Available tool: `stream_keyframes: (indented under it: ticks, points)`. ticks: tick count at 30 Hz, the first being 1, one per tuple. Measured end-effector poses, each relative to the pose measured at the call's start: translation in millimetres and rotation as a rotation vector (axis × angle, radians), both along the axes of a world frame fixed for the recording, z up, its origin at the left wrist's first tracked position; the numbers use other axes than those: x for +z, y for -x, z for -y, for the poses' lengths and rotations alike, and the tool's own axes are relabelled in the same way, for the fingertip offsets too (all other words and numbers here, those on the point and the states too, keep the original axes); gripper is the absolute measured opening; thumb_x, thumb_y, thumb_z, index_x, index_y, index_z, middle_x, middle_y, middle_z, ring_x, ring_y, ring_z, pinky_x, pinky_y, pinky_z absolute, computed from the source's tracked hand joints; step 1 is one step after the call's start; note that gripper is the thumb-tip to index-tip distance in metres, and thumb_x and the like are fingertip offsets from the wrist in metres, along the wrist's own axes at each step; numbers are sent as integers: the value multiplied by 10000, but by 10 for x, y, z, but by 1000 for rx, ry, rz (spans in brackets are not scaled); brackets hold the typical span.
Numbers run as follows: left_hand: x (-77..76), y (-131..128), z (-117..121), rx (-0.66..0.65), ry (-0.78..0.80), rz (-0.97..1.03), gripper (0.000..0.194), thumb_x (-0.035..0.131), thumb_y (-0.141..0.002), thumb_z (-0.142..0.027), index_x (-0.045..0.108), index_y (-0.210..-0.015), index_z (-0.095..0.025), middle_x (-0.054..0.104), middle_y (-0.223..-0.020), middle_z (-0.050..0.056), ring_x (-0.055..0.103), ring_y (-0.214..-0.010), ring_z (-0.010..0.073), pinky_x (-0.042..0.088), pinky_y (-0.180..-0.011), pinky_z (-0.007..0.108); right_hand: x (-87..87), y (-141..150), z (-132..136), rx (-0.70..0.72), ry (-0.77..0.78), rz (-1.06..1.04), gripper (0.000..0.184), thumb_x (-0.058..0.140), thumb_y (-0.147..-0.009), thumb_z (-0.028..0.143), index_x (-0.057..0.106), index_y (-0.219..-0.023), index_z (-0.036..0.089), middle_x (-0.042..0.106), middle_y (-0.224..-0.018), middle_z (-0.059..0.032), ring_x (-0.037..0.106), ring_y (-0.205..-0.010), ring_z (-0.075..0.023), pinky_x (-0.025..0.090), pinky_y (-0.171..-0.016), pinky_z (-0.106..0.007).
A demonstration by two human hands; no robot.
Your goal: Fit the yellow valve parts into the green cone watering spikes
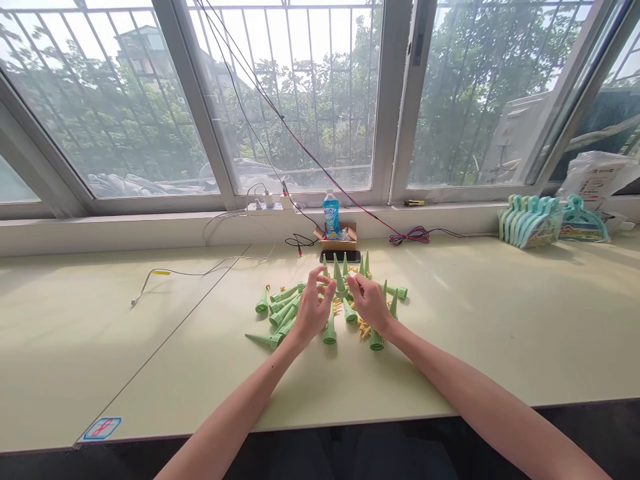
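Green plastic cone-shaped spikes with ribbed collars lie and stand in a cluster on the table, such as this one (330,328) on its side. Between my hands one green spike (339,272) points tip up. My left hand (316,305) is just left of it, fingers curved and apart, with nothing visible in them. On the right side my right hand (371,303) has its fingers pressed together; whatever they pinch is hidden. Small yellow plastic pieces (365,329) are scattered among the spikes, partly under my right hand.
Behind the cluster lie a black phone (340,256) and a small cardboard box (350,241) beside a blue bottle (331,215). Cables (413,235) run along the windowsill. Several pastel hangers (530,221) stand far right. A thin wire (145,288) lies at left.
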State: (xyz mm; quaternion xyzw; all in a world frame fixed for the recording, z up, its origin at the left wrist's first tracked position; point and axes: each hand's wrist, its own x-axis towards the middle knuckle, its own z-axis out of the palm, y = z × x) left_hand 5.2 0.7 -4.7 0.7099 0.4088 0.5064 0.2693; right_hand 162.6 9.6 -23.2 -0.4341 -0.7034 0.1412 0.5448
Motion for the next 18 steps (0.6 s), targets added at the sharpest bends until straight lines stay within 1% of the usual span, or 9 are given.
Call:
stream_keyframes:
  ticks: [1,3,4,6,9,14,18]
  points:
    - [1,6,-10,9,35,13,389,430,-943,-517,492,-1188,-221,580,-843,20,509,-556,83,376,-449,177,3,-4,0,3,-5,2,456,334,-1008,494,302,-643,223,343,-552,46,305,-507,-118,262,-508,-267]
    - [9,17,-19,-2,127,36,421,373,-946,-562,561,-1037,-196,542,-635,-16,450,-469,86,336,-422,184,8,-10,2,20,-27,14,442,339,-1012,475,315,-652,220,354,-569,43,308,-521,-118,265,-518,-265]
    - [18,21,-18,-21,178,52,456,352,-944,-583,575,-986,-188,525,-565,-24,418,-432,87,321,-409,189,9,-11,3,33,-43,25,435,343,-1013,464,322,-655,218,357,-578,42,308,-528,-118,266,-522,-263]
    - [42,23,-5,-77,274,92,516,329,-932,-621,585,-944,-172,526,-497,-20,375,-382,89,295,-382,197,8,-12,4,71,-74,60,418,354,-1016,436,343,-663,213,373,-600,37,320,-544,-117,276,-535,-258]
    - [78,26,15,-151,364,146,559,341,-914,-649,596,-962,-154,573,-512,6,365,-357,89,264,-354,201,-4,-13,-1,117,-99,105,388,368,-1018,396,378,-681,205,397,-626,30,345,-563,-115,294,-557,-252]
    - [76,51,2,-201,406,177,551,422,-883,-661,606,-1022,-160,626,-598,25,399,-371,85,263,-347,192,-34,-29,-30,126,-102,113,374,371,-1021,375,365,-688,204,386,-629,33,337,-568,-112,289,-562,-248]
    - [66,65,-10,-224,437,192,552,460,-862,-671,601,-1043,-169,636,-623,28,415,-393,87,273,-355,190,-41,-42,-48,124,-95,110,379,372,-1021,377,350,-685,205,374,-621,37,326,-562,-108,279,-555,-248]
